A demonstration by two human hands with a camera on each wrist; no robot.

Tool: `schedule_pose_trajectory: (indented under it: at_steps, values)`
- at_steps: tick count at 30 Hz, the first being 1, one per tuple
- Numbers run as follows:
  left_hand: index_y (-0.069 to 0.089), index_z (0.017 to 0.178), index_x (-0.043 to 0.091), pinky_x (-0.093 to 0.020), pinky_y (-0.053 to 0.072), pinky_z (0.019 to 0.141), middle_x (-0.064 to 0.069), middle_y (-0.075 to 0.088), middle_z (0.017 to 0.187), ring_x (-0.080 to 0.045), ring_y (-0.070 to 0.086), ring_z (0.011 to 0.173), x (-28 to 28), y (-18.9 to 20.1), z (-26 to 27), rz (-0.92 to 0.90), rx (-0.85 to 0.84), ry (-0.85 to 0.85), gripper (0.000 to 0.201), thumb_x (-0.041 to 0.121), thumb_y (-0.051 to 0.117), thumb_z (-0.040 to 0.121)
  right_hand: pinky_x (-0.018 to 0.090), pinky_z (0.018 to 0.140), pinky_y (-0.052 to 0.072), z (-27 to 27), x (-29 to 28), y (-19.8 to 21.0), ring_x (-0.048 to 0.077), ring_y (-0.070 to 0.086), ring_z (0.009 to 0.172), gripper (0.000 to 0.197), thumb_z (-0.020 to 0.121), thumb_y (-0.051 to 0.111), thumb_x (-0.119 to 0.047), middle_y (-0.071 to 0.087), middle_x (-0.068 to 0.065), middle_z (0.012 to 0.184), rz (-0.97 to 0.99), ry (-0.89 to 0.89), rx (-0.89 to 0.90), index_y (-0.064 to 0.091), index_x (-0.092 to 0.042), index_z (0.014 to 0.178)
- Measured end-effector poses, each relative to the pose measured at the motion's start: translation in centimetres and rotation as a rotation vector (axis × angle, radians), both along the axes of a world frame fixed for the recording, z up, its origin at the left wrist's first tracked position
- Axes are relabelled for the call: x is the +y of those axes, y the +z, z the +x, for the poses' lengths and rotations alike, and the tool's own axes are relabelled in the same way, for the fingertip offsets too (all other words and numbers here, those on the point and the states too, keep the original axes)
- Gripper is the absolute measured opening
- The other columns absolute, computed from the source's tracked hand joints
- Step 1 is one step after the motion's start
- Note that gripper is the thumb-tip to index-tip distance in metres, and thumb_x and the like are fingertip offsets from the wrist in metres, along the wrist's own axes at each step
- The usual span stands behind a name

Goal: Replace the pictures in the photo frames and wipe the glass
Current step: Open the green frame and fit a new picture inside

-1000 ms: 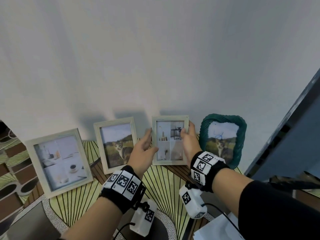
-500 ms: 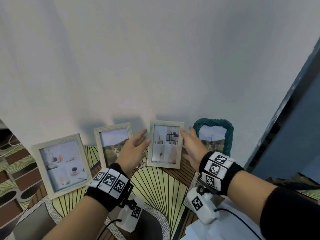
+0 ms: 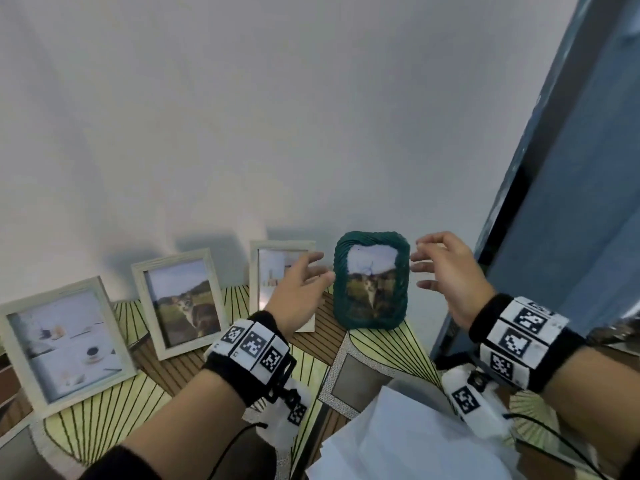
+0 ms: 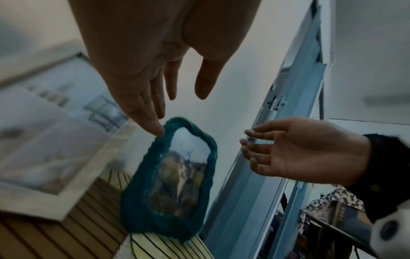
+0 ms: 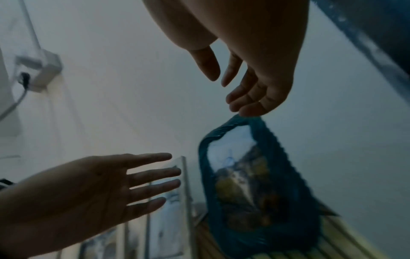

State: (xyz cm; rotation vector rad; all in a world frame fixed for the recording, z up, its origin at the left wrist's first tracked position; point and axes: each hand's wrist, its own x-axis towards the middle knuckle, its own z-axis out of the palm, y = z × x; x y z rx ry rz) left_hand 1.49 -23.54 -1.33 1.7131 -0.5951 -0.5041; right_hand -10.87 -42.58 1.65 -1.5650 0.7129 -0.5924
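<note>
Both hands, left (image 3: 298, 292) and right (image 3: 450, 275), flank the green frame (image 3: 370, 282), fingers spread, holding nothing; only the right wrist view shows a wall socket (image 5: 37, 70).

Head view: high, facing forward and down at the wall and tabletop (image 3: 166, 403). Left wrist view: close, looking along the left hand (image 4: 142, 57) toward 1 o'clock. Right wrist view: close, toward 11 o'clock. All three share the green frame (image 3: 371, 282) between both hands.
</note>
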Motion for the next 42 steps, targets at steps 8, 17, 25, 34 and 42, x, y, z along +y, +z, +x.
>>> schedule_pose_trajectory:
  at_steps: [8,17,25,34,42]
  values:
    - [0.015,0.154,0.019,-0.047,0.049,0.102,-0.011,0.032,0.156,-0.027,0.045,0.133,-4.8,-2.4,-0.1,0.070,0.130,-0.002,0.068,0.019,0.054,0.099,0.049,0.099,0.045,0.8,-3.4,-4.3,0.025,0.048,0.118,0.043,0.102,0.047,-0.034,0.049,0.007,0.129,0.166,0.090,0.264,0.039,-0.021,0.142]
    - [0.052,0.118,0.034,-0.017,0.057,0.063,0.002,0.067,0.106,-0.008,0.064,0.091,-3.9,-1.9,-0.2,0.036,0.157,-0.096,0.035,0.004,0.044,0.101,0.050,0.111,0.036,0.8,-2.9,-3.1,0.029,0.044,0.133,0.039,0.104,0.040,-0.041,0.050,0.007,0.143,0.159,0.300,0.295,0.048,-0.024,0.138]
    - [0.036,0.148,0.035,-0.019,0.056,0.069,0.007,0.070,0.117,-0.004,0.066,0.101,0.9,3.9,-1.5,-0.079,-0.031,-0.013,0.051,0.017,0.050,0.101,0.020,0.073,0.047,-2.0,1.5,3.0,0.005,0.064,0.100,0.024,0.103,0.044,-0.034,0.071,-0.015,0.102,-0.161,0.249,0.042,0.054,-0.049,0.120]
    - [0.054,0.135,0.042,-0.028,0.053,0.088,0.011,0.072,0.113,-0.013,0.069,0.098,12.4,6.6,-5.0,-0.193,-0.320,0.046,0.043,0.027,0.057,0.094,0.020,0.075,0.056,-5.1,10.4,3.9,0.004,0.069,0.097,0.030,0.102,0.049,-0.027,0.073,-0.004,0.104,-0.103,0.272,-0.318,0.057,-0.036,0.129]
    - [0.063,0.127,0.022,-0.026,0.055,0.089,0.002,0.075,0.105,-0.016,0.071,0.099,20.7,1.6,-9.7,-0.233,-0.237,0.278,0.046,0.020,0.067,0.082,0.040,0.087,0.056,-6.1,17.0,-0.3,0.021,0.069,0.106,0.035,0.104,0.045,-0.022,0.072,0.003,0.114,0.111,0.559,-0.304,0.050,-0.038,0.135]
